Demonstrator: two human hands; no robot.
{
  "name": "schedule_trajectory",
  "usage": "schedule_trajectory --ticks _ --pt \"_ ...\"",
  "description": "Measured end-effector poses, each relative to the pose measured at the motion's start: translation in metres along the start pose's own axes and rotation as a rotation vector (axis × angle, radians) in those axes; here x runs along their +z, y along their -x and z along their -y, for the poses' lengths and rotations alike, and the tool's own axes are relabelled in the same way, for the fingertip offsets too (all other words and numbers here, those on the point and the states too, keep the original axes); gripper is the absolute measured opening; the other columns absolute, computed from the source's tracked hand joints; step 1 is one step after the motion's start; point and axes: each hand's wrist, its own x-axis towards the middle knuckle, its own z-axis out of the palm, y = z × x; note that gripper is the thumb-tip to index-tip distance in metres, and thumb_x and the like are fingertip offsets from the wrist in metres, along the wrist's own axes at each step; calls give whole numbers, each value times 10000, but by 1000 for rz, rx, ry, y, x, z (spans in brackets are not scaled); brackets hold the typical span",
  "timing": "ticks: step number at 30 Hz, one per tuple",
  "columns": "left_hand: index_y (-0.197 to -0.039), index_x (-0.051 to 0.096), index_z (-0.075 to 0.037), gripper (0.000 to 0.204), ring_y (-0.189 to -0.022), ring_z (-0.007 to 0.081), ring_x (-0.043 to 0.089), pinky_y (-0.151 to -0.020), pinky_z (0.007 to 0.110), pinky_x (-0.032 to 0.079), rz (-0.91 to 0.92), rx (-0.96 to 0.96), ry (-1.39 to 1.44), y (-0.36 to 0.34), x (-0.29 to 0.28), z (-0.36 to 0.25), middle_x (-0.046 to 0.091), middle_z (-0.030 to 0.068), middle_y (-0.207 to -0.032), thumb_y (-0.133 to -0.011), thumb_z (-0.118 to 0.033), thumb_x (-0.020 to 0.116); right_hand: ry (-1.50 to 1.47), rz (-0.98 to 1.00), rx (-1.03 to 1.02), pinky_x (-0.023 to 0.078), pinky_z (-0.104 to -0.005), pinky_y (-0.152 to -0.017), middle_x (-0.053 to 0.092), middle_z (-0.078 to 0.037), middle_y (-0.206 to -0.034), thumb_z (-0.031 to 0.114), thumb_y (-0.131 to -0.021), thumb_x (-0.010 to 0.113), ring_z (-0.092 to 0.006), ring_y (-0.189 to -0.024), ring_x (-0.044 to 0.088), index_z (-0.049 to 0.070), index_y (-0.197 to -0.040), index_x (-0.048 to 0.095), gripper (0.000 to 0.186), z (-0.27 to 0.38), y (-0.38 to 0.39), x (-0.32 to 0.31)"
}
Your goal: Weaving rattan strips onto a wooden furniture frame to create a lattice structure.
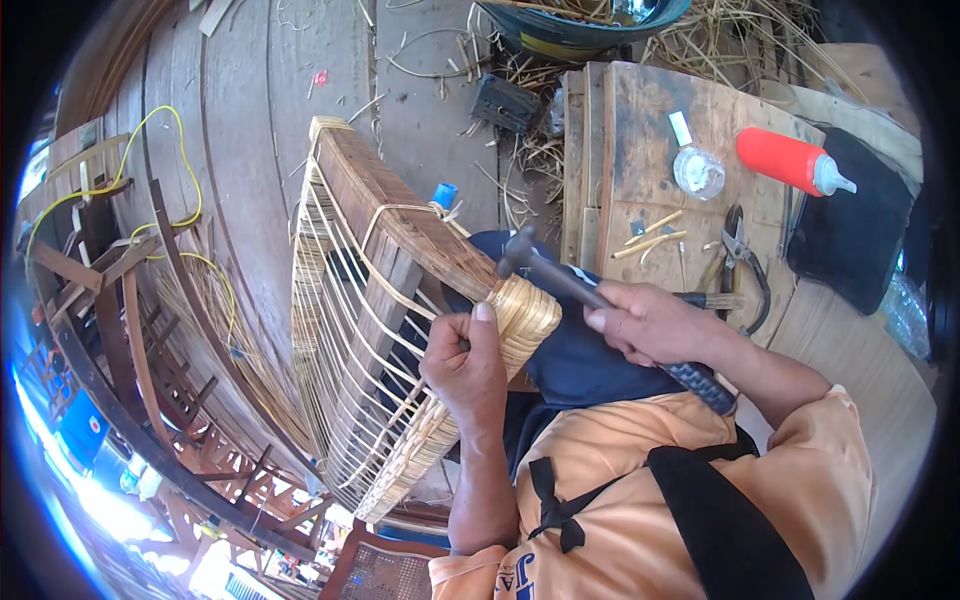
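Observation:
A wooden frame [369,182] strung with pale rattan strands lies across my lap, angled from upper centre down to lower left, its near corner bound in glossy rattan wrapping [527,328]. My left hand [464,368] is closed at that corner, thumb tip against the wrapped edge; whatever it pinches is too small to make out. My right hand [650,325] grips a dark hammer [570,282] by its shaft, with the hammer head just above the wooden rail beside the wrapping and the patterned grip end pointing down to the lower right.
To the right, a worn wooden board [640,130] carries a red squeeze bottle [775,158], a clear container [698,173], sticks and pliers [735,240]. A green basin [580,25] and rattan scraps lie at the back. Curved wooden pieces [150,330] and a yellow cord stand at left.

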Motion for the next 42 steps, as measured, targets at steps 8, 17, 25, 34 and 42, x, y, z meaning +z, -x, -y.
schedule_trajectory --ticks 8,17,25,34,42 --pt "-663 535 -3 259 -549 28 385 -485 205 338 7 -19 -16 -2 -11 1 464 -40 -566 -857 -115 665 1148 -606 60 452 -498 -698 596 -258 -824 208 -895 557 -444 -809 588 5 -1008 512 236 -76 45 -37" --pt "-697 552 -6 230 -561 13 365 -487 196 307 25 24 -60 -3 -11 4 459 -60 -596 -868 -124 650 641 -435 -530 340 -398 -1054 487 -211 -1323 114 -794 656 -330 -1251 462 9 -1413 255 745 -31 -3 30" --pt "-713 588 6 216 -506 85 463 -500 282 414 15 1 -78 -3 -9 1 546 59 -546 -829 -155 673 456 -136 -690 262 -347 -1108 408 -196 -1403 -4 -793 592 -259 -1331 379 20 -1464 141 809 -12 -46 55" --pt "-842 597 -2 104 -587 33 446 -505 232 386 -62 89 30 -6 -3 3 531 -10 -671 -854 -91 650 784 -305 -823 349 -379 -1059 476 -239 -1312 32 -832 583 -358 -1263 450 6 -1396 277 642 -7 -55 63" --pt "-1075 605 -24 272 -1027 335 573 -899 393 451 -171 373 -340 33 -99 62 572 168 -1122 -803 -31 621 674 -402 -727 260 -358 -1105 386 -196 -1422 -13 -910 462 -267 -1332 367 43 -1460 228 601 -7 -57 33"
